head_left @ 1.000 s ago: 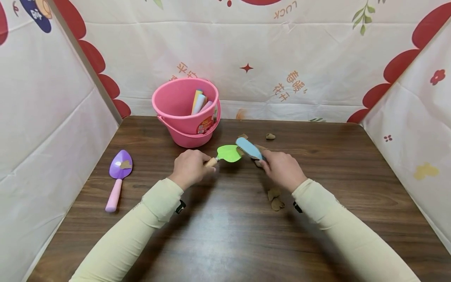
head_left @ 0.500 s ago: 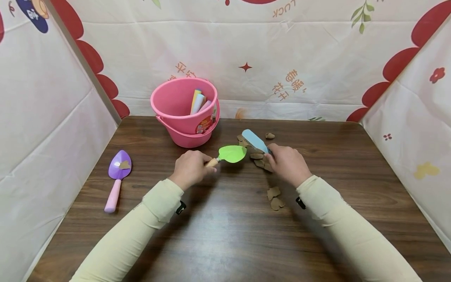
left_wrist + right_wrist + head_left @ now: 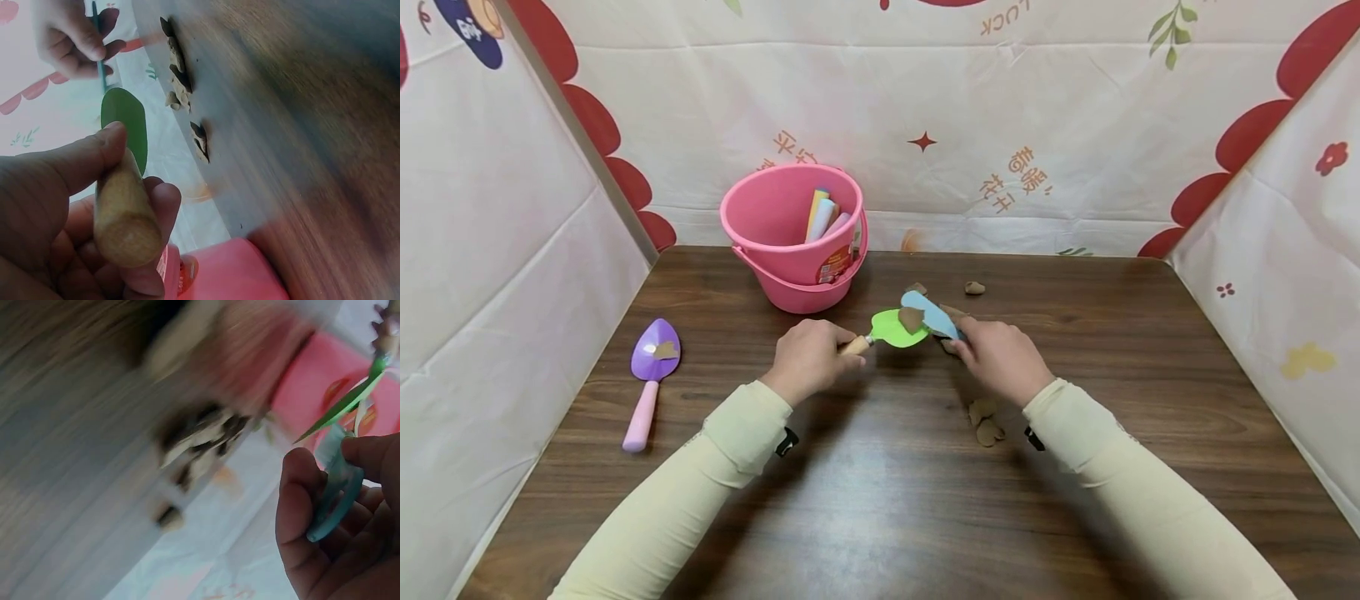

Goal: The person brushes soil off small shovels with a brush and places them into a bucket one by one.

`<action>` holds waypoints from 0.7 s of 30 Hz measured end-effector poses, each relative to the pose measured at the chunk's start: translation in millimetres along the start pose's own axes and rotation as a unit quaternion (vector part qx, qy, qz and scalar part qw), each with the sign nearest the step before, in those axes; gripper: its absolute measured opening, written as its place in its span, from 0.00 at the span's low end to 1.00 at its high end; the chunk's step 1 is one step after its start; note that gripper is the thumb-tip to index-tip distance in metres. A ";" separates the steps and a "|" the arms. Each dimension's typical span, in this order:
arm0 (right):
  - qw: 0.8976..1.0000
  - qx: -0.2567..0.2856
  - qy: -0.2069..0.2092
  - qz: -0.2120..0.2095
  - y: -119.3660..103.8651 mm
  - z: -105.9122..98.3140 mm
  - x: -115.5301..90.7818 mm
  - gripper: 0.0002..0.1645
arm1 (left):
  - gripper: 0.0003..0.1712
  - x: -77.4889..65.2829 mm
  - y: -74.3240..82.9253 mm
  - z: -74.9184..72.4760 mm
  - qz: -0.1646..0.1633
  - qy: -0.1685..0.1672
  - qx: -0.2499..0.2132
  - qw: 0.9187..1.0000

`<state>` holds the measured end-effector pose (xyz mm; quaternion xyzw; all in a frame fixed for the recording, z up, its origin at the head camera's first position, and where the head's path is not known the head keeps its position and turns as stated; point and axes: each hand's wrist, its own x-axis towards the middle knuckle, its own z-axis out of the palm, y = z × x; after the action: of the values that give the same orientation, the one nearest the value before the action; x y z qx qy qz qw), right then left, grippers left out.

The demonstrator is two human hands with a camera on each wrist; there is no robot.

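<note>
My left hand [image 3: 808,358] grips the wooden handle [image 3: 127,219] of a small trowel with a green, leaf-shaped blade [image 3: 891,329]. On that blade lies a brown dry leaf piece [image 3: 912,319], partly under a light blue brush [image 3: 934,317]. My right hand [image 3: 1003,358] holds the brush by its teal handle [image 3: 337,500], fingers and thumb around it. The brush's far end reaches over the blade's tip; its underside is mostly hidden. More dry leaf pieces [image 3: 178,69] lie on the table, some hidden behind the brush and right hand in the head view.
A pink bucket [image 3: 767,225] with several rolled or tube-like things [image 3: 823,218] stands back left. A purple trowel [image 3: 655,350] with a leaf scrap on it lies at left. Two leaf pieces [image 3: 985,423] lie nearer me, and another [image 3: 974,288] farther back. Printed cloth surrounds the table.
My right hand has moved left and slightly nearer me, bringing the brush over the green blade. A leaf piece now lies on that blade, which was bare half a second ago.
</note>
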<state>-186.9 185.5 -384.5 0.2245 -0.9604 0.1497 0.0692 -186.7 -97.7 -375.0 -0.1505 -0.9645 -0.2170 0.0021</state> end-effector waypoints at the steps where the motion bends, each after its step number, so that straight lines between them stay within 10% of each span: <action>1: 1.000 -0.003 -0.001 0.008 4.2 -0.4 -0.5 0.09 | 0.10 0.1 -0.6 -0.4 -0.001 0.001 0.001 1.000; 9: 0.997 -0.026 0.023 0.067 20.5 -5.7 1.8 0.10 | 0.11 0.2 -2.3 -1.2 0.002 0.002 -0.006 1.000; 21: 0.999 0.020 -0.008 -0.036 -17.7 -2.0 2.5 0.08 | 0.12 0.2 -1.9 -0.4 0.007 0.003 -0.011 1.000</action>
<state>-181.0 170.0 -377.6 0.2619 -0.9490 0.1641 0.0624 -187.5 -99.4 -375.3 -0.1565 -0.9611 -0.2277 0.0049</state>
